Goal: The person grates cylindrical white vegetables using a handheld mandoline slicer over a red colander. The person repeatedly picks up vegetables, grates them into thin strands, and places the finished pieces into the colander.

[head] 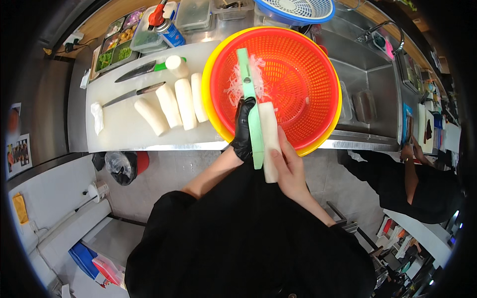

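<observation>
My left hand (244,128), in a black glove, grips a light green handheld shredder or mandoline (256,138) that stands edge-on over a red plastic colander (305,56). Bare, my right hand (290,169) holds a peeled white daikon radish (269,126) lengthwise along the shredder's right side. Whether the radish touches the blade is hidden. Thin white shreds (261,69) lie in the colander beneath the shredder's far end. A yellow basin or colander (338,111) surrounds the red one. Several more peeled radish pieces (185,104) rest on the white cutting board (119,128) to the left.
Two knives, one green-handled (139,70) and one dark-handled (126,97), lie on the board near a white cloth (97,117). Behind stand a gas torch (169,31), topping trays (125,54) and a blue colander (328,15). A sink (384,93) and a co-worker (413,186) are at right.
</observation>
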Available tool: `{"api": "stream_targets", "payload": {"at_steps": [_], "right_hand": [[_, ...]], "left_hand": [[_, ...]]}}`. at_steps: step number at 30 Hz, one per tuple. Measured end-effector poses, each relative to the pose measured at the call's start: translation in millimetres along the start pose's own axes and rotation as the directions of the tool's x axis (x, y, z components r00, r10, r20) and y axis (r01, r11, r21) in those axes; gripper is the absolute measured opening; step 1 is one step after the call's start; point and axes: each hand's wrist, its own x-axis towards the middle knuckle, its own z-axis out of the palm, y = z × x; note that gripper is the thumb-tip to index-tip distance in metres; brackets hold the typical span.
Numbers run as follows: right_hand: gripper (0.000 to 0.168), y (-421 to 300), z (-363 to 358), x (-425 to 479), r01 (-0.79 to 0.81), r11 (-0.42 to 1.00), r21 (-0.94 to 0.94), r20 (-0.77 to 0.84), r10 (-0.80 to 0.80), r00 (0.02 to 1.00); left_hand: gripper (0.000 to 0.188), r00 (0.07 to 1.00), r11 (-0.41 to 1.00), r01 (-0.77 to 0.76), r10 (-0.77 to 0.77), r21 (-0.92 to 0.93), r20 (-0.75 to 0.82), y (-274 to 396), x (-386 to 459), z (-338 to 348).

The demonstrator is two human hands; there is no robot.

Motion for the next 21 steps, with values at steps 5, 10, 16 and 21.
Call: {"api": "stream_targets", "payload": {"at_steps": [5,10,16,21], "right_hand": [[0.032,25.6,6.1,130.2,-0.340,0.917,0.206,-0.076,0.362,0.929],[0.038,23.8,-9.2,129.6,-0.098,0.995,0.027,-0.098,0.100,0.990],[0.046,-4.2,17.8,20.8,0.090,0.984,-0.152,-0.036,-0.097,0.995],[0.044,29.9,7.2,161.5,-0.259,0.966,0.012,-0.015,0.259,0.966]], "left_hand": [[0.029,0.971,0.815,-0.215,0.239,0.538,0.026,-14.0,-16.0,6.0],[0.043,0.982,0.848,-0.162,0.190,0.505,-0.005,-9.8,-11.6,-4.4],[0.034,0.996,0.996,-0.079,0.077,0.051,0.043,-0.2,-5.5,4.9],[0.035,0.991,0.902,-0.084,0.122,0.423,-0.064,-4.9,-13.2,-2.9]]}}
